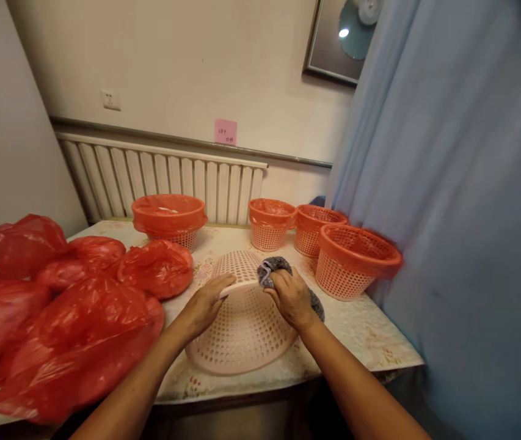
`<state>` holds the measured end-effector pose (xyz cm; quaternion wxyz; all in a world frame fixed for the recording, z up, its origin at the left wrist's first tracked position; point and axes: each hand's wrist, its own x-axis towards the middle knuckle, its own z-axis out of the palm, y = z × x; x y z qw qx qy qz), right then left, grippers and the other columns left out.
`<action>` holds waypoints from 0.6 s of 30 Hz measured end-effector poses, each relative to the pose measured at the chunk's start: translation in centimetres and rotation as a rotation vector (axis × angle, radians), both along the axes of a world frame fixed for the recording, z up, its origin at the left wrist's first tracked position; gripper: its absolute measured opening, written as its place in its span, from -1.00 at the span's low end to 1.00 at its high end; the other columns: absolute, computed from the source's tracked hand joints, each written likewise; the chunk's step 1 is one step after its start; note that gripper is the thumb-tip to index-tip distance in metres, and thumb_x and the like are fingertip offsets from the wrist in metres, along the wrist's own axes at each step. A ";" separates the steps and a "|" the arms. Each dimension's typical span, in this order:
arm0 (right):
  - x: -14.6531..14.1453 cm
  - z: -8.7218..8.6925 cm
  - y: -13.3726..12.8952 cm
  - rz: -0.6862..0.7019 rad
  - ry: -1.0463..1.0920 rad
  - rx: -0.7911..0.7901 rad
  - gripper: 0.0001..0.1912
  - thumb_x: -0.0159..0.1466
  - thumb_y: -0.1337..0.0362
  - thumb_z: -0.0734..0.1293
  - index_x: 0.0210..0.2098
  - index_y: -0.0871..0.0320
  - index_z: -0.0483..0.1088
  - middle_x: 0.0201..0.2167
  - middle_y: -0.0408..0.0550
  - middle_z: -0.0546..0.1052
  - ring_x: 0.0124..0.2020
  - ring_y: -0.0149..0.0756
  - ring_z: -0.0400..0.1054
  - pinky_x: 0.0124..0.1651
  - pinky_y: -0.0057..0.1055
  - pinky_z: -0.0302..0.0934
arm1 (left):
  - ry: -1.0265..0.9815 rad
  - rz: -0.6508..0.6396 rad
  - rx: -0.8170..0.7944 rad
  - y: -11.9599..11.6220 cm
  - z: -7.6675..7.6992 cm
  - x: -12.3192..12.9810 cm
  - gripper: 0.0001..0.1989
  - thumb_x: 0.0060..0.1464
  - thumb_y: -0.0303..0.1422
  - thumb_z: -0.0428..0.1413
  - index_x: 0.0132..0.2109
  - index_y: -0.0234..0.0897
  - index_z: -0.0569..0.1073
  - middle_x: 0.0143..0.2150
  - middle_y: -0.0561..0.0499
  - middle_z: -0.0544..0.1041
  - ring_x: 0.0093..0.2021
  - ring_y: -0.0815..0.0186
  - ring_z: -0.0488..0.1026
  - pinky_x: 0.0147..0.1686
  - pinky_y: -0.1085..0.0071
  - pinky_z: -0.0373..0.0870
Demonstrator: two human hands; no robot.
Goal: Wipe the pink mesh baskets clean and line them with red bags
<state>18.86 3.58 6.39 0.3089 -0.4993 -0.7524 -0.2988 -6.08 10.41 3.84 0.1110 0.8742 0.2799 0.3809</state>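
On your far left, the red bags [68, 318] crowd that end of the table [370, 333]. Your left hand [205, 305] lies flat and open on the upturned pale basket [242, 330], fingers spread along its side. Your right hand [292, 296] is curled around a grey cloth [273, 267], pressing it against the basket's base (the grip looks firm). The basket sits near the table's front edge — bare tabletop to its right. Further right, an orange-rimmed basket [354, 260] stands near the table's right edge, just beside the blue curtain [462, 214].
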 end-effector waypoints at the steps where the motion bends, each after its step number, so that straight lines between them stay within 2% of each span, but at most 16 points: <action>1: 0.2 -0.5 0.0 -0.015 0.015 0.016 -0.68 0.36 0.05 0.17 -0.23 0.17 0.39 -0.34 0.02 0.43 -0.27 -0.14 0.20 -0.17 -0.23 0.10 | 0.001 -0.001 0.000 0.0 0.0 0.0 -0.60 0.17 -0.43 -0.01 0.15 -0.23 0.41 0.18 -0.13 0.46 0.20 0.15 0.36 0.21 0.03 0.25; 9: 1.0 -3.4 -0.2 -0.084 0.198 0.089 -0.71 0.38 0.08 0.13 -0.22 0.15 0.34 -0.34 -0.01 0.42 -0.26 -0.15 0.23 -0.08 -0.19 0.13 | 0.017 -0.002 -0.002 0.3 -0.7 -0.4 -0.62 0.21 -0.38 -0.03 0.15 -0.25 0.40 0.18 -0.15 0.45 0.20 0.16 0.37 0.21 0.07 0.25; 13: 1.5 -5.0 -0.4 -0.109 0.295 0.125 -0.70 0.40 0.10 0.09 -0.28 0.13 0.31 -0.39 -0.03 0.39 -0.31 -0.16 0.20 -0.16 -0.22 0.15 | 0.023 0.008 -0.008 0.3 -0.7 -0.9 -0.61 0.24 -0.31 -0.04 0.16 -0.27 0.39 0.18 -0.16 0.46 0.20 0.16 0.36 0.22 0.08 0.25; 18: 2.7 -8.4 -0.6 -0.136 0.474 0.121 -0.70 0.40 0.11 0.09 -0.25 0.15 0.33 -0.35 -0.01 0.40 -0.27 -0.16 0.25 -0.19 -0.23 0.18 | 0.020 0.019 0.006 0.1 -0.6 -0.9 -0.62 0.24 -0.33 -0.06 0.15 -0.27 0.40 0.17 -0.15 0.46 0.18 0.16 0.38 0.20 0.06 0.27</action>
